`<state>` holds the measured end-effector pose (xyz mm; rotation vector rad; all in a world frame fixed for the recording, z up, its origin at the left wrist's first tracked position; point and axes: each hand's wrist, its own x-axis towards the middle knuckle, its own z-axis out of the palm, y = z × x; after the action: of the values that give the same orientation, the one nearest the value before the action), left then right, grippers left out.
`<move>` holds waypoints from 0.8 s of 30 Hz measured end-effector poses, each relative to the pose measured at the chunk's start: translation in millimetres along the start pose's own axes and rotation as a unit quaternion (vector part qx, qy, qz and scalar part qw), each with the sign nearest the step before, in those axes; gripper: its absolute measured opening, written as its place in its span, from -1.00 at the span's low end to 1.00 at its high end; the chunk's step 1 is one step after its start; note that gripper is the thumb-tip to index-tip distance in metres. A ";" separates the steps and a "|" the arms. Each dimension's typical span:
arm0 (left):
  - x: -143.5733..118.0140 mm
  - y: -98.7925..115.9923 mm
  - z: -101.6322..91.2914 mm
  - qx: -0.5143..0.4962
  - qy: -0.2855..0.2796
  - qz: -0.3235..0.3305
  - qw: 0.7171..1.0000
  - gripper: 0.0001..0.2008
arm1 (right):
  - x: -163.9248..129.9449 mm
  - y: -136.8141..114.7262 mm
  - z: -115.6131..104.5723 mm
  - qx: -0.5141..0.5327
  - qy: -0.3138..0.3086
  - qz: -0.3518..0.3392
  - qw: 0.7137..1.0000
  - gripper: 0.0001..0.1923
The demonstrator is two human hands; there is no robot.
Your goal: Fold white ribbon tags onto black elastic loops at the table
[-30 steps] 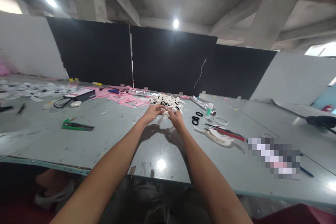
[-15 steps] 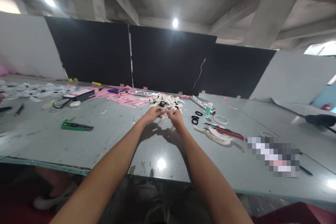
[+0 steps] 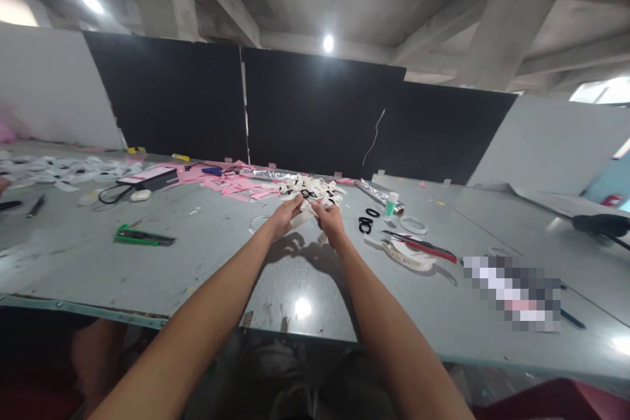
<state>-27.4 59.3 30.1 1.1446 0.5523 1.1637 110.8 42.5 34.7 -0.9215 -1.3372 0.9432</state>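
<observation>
The left hand (image 3: 283, 216) and the right hand (image 3: 329, 220) both pinch one small white strip (image 3: 306, 210) between them, fingers closed on it. They have moved up a little and closer to the white pile (image 3: 315, 188) than half a second ago. The strip looks thin, pale and bent, held just above the grey table (image 3: 207, 256). Pink scraps (image 3: 236, 185) lie behind. Black rings (image 3: 367, 222) sit to the right. A green cutter (image 3: 142, 235) lies far left.
</observation>
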 end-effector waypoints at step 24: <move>-4.2 9.2 5.8 0.045 0.028 0.039 0.998 -0.66 | 0.3 0.4 3.8 0.007 0.039 0.017 0.999 -0.65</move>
<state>-27.9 52.9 39.8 1.2225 0.6131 1.2517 107.0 42.9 34.6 -0.9633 -1.2526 0.9317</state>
